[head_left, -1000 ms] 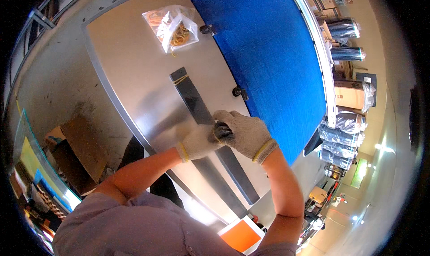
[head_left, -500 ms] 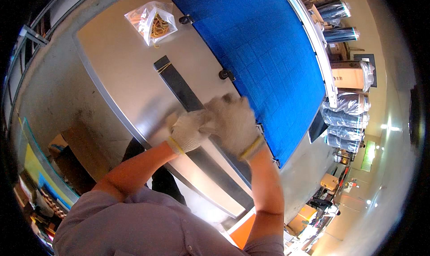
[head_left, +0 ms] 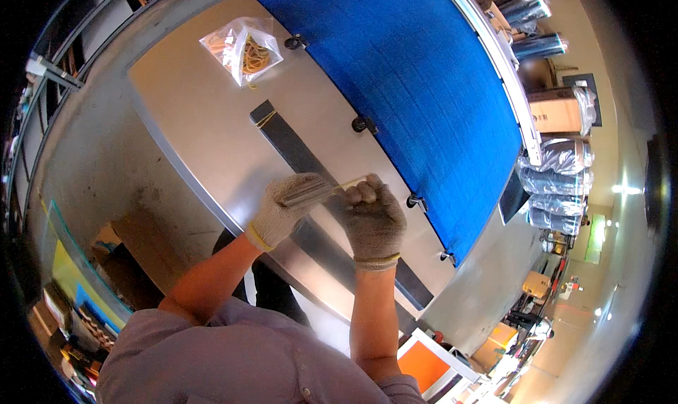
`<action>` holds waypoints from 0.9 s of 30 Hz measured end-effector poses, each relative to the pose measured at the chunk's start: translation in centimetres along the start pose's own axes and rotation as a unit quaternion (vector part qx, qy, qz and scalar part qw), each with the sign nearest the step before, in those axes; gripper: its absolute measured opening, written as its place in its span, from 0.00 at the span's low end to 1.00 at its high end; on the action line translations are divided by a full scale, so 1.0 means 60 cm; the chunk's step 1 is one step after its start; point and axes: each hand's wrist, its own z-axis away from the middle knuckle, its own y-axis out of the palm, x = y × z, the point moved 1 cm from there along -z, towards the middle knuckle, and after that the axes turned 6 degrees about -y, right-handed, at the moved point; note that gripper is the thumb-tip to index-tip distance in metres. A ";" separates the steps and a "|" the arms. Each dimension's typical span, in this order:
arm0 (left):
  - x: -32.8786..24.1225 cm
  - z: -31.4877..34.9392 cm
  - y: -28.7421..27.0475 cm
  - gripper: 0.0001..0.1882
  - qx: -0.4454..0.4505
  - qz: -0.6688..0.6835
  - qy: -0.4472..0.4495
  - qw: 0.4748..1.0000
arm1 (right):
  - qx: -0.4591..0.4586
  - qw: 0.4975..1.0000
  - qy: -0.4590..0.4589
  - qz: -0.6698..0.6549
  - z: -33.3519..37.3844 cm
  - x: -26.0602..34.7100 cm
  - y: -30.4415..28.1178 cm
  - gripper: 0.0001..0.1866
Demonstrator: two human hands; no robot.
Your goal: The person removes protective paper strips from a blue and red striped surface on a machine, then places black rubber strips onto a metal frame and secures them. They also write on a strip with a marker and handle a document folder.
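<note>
A thin yellow rubber band [head_left: 344,186] is stretched between my two gloved hands, above a long dark strip [head_left: 300,150]. My left hand [head_left: 286,206], in a knitted glove, pinches one side of it; its fingers are slightly blurred. With fingers curled, my right hand [head_left: 374,224] grips the other side. Another yellow rubber band [head_left: 265,119] is wrapped around the far end of that strip. Nearer to me, a second dark strip [head_left: 321,252] lies roughly parallel on the metal table [head_left: 191,86], partly hidden under my hands.
At the table's far end sits a clear plastic bag [head_left: 233,54] of rubber bands. A blue panelled surface [head_left: 424,100] with black knobs [head_left: 361,124] along its edge adjoins the table on the right. Plastic-wrapped rolls [head_left: 554,181] and cartons stand beyond it. An orange panel [head_left: 424,365] is at lower right.
My hands have drawn apart from their overlapped position, and the band now shows between them. My right hand has turned, fingers curled. The view has shifted slightly.
</note>
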 end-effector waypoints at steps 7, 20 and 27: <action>-0.010 0.004 -0.003 0.21 0.044 -0.026 -0.040 0.998 | 0.149 0.836 -0.033 0.527 -0.002 0.050 0.060 0.25; 0.003 -0.017 -0.077 0.18 -0.110 -0.397 0.168 0.896 | 0.151 0.625 -0.400 0.653 0.026 -0.098 0.073 0.34; -0.066 -0.027 -0.149 0.19 0.004 0.124 -0.010 0.992 | 0.074 0.709 -0.065 0.698 0.016 -0.233 -0.055 0.53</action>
